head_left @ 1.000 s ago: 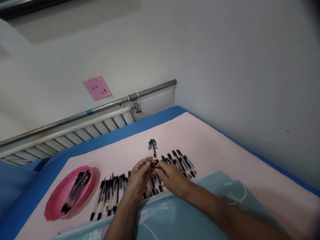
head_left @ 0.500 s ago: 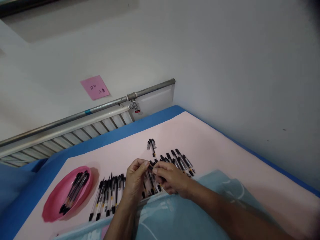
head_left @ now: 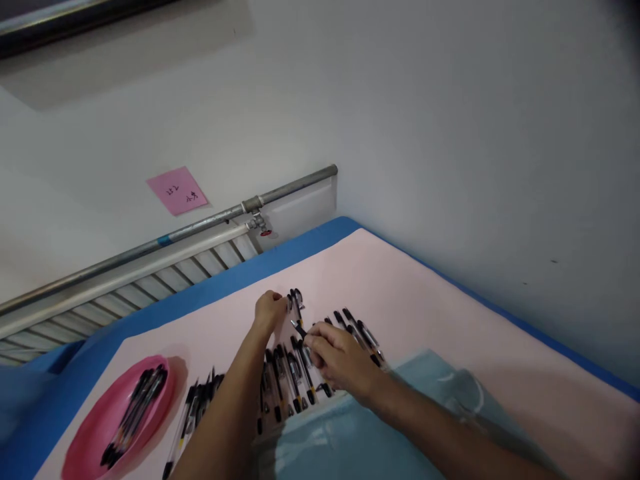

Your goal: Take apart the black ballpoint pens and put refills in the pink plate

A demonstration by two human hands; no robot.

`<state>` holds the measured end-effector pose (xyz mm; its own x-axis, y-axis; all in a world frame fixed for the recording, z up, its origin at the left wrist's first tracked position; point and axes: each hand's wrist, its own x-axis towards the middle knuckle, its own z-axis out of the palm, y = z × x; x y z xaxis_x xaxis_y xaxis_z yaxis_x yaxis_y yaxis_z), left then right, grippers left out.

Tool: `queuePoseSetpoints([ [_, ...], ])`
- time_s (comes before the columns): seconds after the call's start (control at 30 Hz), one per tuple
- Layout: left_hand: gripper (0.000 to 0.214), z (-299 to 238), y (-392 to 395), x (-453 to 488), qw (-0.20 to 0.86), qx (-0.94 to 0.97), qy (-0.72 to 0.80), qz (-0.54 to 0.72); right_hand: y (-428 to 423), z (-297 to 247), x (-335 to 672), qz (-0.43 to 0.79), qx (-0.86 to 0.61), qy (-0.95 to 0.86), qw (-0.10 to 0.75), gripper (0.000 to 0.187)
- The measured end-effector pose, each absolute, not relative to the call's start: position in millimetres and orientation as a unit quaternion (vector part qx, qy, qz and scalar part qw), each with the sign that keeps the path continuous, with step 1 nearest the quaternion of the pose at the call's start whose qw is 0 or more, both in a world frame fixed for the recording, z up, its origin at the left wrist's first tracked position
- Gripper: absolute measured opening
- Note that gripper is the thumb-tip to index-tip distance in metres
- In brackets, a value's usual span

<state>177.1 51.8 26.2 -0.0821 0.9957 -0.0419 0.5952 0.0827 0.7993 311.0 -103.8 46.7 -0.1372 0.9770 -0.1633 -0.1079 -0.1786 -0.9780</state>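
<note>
My right hand (head_left: 341,355) is closed round a black pen (head_left: 300,329), its bare metal tip pointing up and left. Farther back, my left hand (head_left: 271,311) has its fingers pinched together at a black pen cap (head_left: 289,303). The cap is partly hidden by the fingertips. Right beside it lie other black caps (head_left: 299,295) and a pen with a yellow band. Below my hands several clear-barrelled pens (head_left: 280,380) lie in a row on the pink sheet (head_left: 345,267), partly covered by my forearms.
A pink bowl (head_left: 80,433) with several pens stands at the left. More pens (head_left: 183,427) lie between it and my left forearm. Light-blue plastic (head_left: 360,433) covers the near edge. Behind the table are a radiator (head_left: 165,283), a pipe (head_left: 295,186) and walls.
My hands, together at one pen before, are now apart. The left has moved up and away to the loose caps; the right keeps the pen, its tip now bare. The view has shifted slightly.
</note>
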Motion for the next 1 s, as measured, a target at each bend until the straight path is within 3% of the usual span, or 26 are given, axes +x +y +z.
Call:
queuePoseSetpoints([
  [0.3,0.026,24.6,60.7,178.9,0.356,0.568,0.697,0.255,-101.7,42.6,313.9,0.501,-0.498,-0.538,0.459,0.018],
  [0.47,0.006,53.1,25.3,161.0,0.455,0.533,0.628,0.337,-100.9,45.7,314.3,0.458,-0.518,-0.557,0.46,0.019],
  [0.7,0.012,65.8,-42.3,141.2,0.712,0.293,0.402,0.495,-108.2,48.6,304.8,0.392,-0.513,-0.621,0.444,0.016],
  [1.0,0.006,49.6,-55.4,143.1,0.744,0.21,0.362,0.522,-107.4,43.7,300.1,0.365,-0.51,-0.658,0.418,0.015],
])
